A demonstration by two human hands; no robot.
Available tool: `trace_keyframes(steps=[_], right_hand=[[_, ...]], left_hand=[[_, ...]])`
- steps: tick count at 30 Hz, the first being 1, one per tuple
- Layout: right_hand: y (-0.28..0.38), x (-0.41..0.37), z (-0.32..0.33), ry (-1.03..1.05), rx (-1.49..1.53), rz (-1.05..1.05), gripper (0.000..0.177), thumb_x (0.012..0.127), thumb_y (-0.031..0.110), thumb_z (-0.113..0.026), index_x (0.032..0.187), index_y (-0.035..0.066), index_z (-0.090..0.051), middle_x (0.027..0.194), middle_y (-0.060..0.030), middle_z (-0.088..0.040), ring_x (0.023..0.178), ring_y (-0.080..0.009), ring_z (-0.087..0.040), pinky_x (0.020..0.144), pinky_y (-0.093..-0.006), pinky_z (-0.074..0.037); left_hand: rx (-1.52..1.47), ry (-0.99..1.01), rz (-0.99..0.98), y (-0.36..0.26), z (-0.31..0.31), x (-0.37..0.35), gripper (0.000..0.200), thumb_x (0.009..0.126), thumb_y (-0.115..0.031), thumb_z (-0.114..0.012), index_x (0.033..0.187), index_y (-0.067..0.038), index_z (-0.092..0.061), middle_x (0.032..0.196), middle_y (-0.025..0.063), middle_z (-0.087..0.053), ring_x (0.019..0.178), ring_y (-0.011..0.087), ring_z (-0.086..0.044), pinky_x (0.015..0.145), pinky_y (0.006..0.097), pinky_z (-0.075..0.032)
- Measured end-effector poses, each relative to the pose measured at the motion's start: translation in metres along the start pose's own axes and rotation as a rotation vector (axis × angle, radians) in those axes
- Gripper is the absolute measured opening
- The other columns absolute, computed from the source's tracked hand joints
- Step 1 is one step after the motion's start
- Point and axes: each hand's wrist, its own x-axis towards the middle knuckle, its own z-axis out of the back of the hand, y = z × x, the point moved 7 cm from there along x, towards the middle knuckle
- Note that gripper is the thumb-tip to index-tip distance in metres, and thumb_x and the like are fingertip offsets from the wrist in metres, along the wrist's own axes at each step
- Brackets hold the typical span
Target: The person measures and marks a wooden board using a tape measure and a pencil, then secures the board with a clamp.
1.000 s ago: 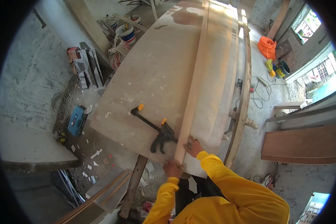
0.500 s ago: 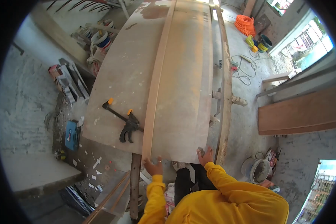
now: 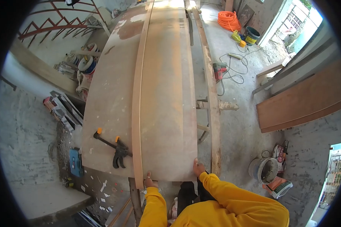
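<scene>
A long plywood sheet [image 3: 163, 151] stretches away from me, with a narrow wooden strip [image 3: 137, 132] running lengthwise on top. At the near edge, just right of the strip's end, my left hand [image 3: 151, 182] is closed on the sheet, one digit on top and the other fingers hidden below. My right hand [image 3: 198, 168] grips the near right corner, its thumb up and its remaining fingers mostly out of sight. Left of the strip, a black bar clamp [image 3: 120, 153] with orange pads lies on the sheet, touched by neither hand.
A rough timber rail [image 3: 215, 143] runs along the right side. On the floor are a red power tool [image 3: 219, 72] with its cord, an orange hose coil [image 3: 229, 21] and a bucket [image 3: 268, 169]. A blue case [image 3: 75, 162] stands at left; a brown panel [image 3: 299, 102] leans at right.
The view has shifted, so the sheet and clamp appear lower and further left. Both hands have closed on the near edge, where their fingers were more spread before.
</scene>
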Motion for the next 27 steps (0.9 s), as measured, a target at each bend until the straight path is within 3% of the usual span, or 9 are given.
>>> trace_keyframes(steps=[5,7,10,14,16,20,22,25,27], right_hand=[[-0.012,0.000,-0.004,-0.090,-0.001,0.003,0.072,0.091,0.055,-0.030,0.090,-0.010,-0.061,0.090,-0.0333,-0.059,0.098,-0.0433,-0.057,0.086,-0.0424,-0.043],[-0.017,0.000,-0.003,-0.109,0.018,0.006,0.070,0.092,0.053,-0.031,0.078,-0.009,-0.060,0.076,-0.0299,-0.060,0.083,-0.0409,-0.062,0.076,-0.0427,-0.047],[-0.009,-0.003,0.015,-0.165,0.046,0.100,0.068,0.092,0.051,-0.033,0.073,-0.009,-0.059,0.067,-0.0269,-0.059,0.073,-0.0395,-0.063,0.068,-0.0430,-0.048],[0.018,-0.021,0.066,-0.199,-0.042,0.092,0.063,0.092,0.048,-0.036,0.080,-0.008,-0.062,0.079,-0.0330,-0.058,0.085,-0.0463,-0.059,0.077,-0.0462,-0.045],[0.040,-0.033,0.098,-0.303,-0.038,0.238,0.062,0.092,0.048,-0.034,0.091,-0.008,-0.062,0.090,-0.0356,-0.056,0.096,-0.0482,-0.054,0.086,-0.0467,-0.041],[0.040,-0.019,0.153,-0.165,-0.157,0.058,0.070,0.091,0.052,-0.030,0.104,-0.013,-0.056,0.106,-0.0374,-0.051,0.108,-0.0478,-0.047,0.094,-0.0449,-0.036],[0.015,0.015,0.180,-0.273,-0.216,0.011,0.073,0.090,0.055,-0.032,0.105,-0.012,-0.056,0.109,-0.0355,-0.052,0.107,-0.0471,-0.049,0.093,-0.0444,-0.038],[-0.008,0.046,0.214,-0.257,-0.237,0.000,0.076,0.089,0.058,-0.030,0.109,-0.011,-0.055,0.113,-0.0335,-0.052,0.111,-0.0456,-0.047,0.096,-0.0434,-0.037],[-0.002,0.039,0.234,-0.394,-0.185,-0.095,0.076,0.089,0.059,-0.030,0.109,-0.010,-0.055,0.114,-0.0322,-0.052,0.111,-0.0445,-0.048,0.097,-0.0433,-0.036]], left_hand=[[0.040,-0.121,-0.083,-0.014,-0.005,-0.011,0.053,0.083,-0.025,-0.063,0.127,-0.003,-0.043,0.120,0.0114,-0.052,0.102,0.0292,-0.054,0.091,0.0458,-0.043],[0.069,-0.138,-0.087,-0.014,-0.005,-0.017,0.054,0.083,-0.026,-0.064,0.127,-0.003,-0.043,0.119,0.0112,-0.052,0.101,0.0290,-0.054,0.091,0.0453,-0.044],[0.095,-0.145,-0.088,-0.014,-0.021,-0.039,0.054,0.082,-0.027,-0.066,0.125,-0.003,-0.043,0.116,0.0110,-0.053,0.100,0.0288,-0.055,0.089,0.0443,-0.045],[0.191,-0.226,-0.028,-0.015,-0.044,-0.097,0.053,0.083,-0.026,-0.066,0.122,0.000,-0.041,0.115,0.0126,-0.052,0.098,0.0289,-0.055,0.089,0.0453,-0.045],[0.179,-0.128,-0.017,0.000,-0.050,-0.100,0.051,0.084,-0.026,-0.066,0.120,0.001,-0.042,0.115,0.0129,-0.051,0.099,0.0288,-0.054,0.087,0.0469,-0.046],[0.138,0.114,0.125,0.053,-0.076,-0.099,0.048,0.085,-0.027,-0.064,0.117,0.003,-0.044,0.117,0.0152,-0.048,0.105,0.0289,-0.050,0.084,0.0485,-0.048],[0.120,0.160,0.158,0.083,-0.092,-0.108,0.047,0.085,-0.027,-0.063,0.117,0.003,-0.045,0.117,0.0156,-0.048,0.107,0.0291,-0.049,0.084,0.0480,-0.048],[0.041,0.230,0.224,0.122,-0.121,-0.126,0.047,0.086,-0.026,-0.062,0.119,0.002,-0.044,0.117,0.0167,-0.048,0.108,0.0304,-0.049,0.087,0.0481,-0.047],[-0.011,0.251,0.249,0.140,-0.138,-0.133,0.041,0.087,-0.026,-0.061,0.119,-0.005,-0.048,0.114,0.0137,-0.051,0.107,0.0314,-0.050,0.093,0.0514,-0.042]])
